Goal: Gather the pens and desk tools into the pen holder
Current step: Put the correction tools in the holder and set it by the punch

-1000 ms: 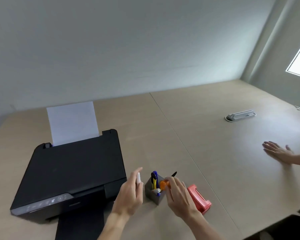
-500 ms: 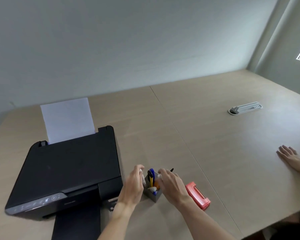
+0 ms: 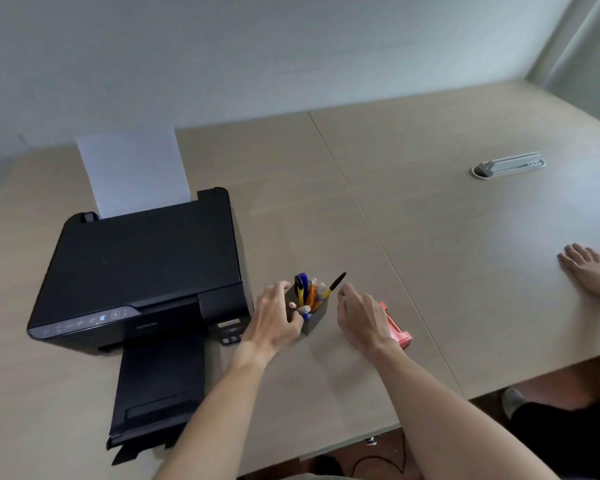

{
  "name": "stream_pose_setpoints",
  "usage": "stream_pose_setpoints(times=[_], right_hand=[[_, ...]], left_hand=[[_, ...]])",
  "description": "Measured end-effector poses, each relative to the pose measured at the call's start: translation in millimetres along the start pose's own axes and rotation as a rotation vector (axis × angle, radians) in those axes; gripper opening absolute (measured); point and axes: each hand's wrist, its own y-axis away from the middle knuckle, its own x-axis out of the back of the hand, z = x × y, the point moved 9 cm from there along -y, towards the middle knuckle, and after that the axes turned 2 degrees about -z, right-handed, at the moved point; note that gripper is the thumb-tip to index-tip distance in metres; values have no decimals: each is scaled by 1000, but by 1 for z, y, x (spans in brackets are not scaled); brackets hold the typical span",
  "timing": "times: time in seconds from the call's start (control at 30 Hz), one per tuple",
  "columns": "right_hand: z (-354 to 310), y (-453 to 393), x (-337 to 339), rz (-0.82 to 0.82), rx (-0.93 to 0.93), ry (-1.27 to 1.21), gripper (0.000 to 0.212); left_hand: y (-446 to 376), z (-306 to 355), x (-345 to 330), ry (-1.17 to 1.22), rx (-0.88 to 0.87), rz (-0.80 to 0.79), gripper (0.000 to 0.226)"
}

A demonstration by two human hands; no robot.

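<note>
In the left half of the frame a black desktop printer (image 3: 142,271) with a white sheet of paper (image 3: 134,171) upright in its rear feed sits on the pale wood-grain counter (image 3: 413,220), its output tray extended toward the lower edge. Just right of it, at lower centre, the left hand (image 3: 274,320) cups the near-left side of the small dark grey square pen holder (image 3: 314,317), fingers curled against its wall. The holder stands upright and already carries blue, orange, yellow and white pens (image 3: 307,294), one black-tipped pen leaning out to the upper right. The right hand (image 3: 362,317) hovers just right of the holder, fingers loosely spread and empty. Partly hidden under that hand lies a red plastic desk tool (image 3: 397,329), possibly a stapler. The gathering looks nearly finished; that tool seems the last piece, though it may be too bulky for the crowded holder. Far right, another person's hand (image 3: 586,268) rests flat, and a grey cable hatch (image 3: 508,164) sits in the upper right, both well clear.
</note>
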Motion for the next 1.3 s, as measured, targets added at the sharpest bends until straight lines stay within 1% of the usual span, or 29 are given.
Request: stream_pose_setpoints(times=[0.07,0.13,0.2,0.27,0.37,0.43,0.7,0.83,1.0,1.17,1.23,1.3], right_hand=[[16,6,3,37,-39,-1,15],[33,11,5,72,-81,9,14],[48,14,4,99,-111,41,9],[61,15,3,113,-151,95,6],[82,17,-8,65,-238,162,17],[90,21,-19,27,-277,201,20],[91,26,-31,22,-315,250,14],[93,26,-36,20,-309,275,18],[88,17,-48,-2,-229,296,47],[76,-22,-53,-33,-87,287,62],[68,-46,-54,-44,-38,274,62],[57,-74,-52,-70,-7,261,51]], left_hand=[[0,6,-9,-56,6,-31,73],[-2,15,-14,-171,10,-25,87],[-6,23,-20,-270,28,-6,96],[-12,27,-23,-338,63,15,99],[-16,27,-24,-403,146,41,88],[-19,26,-25,-421,179,24,80],[-62,22,-18,-467,98,-127,58],[-90,13,-5,-479,90,-130,53],[-126,-2,19,-468,123,-108,54],[-152,-17,38,-443,157,-76,47],[-161,-19,41,-437,146,-73,47],[-170,-21,42,-431,144,-76,46]])
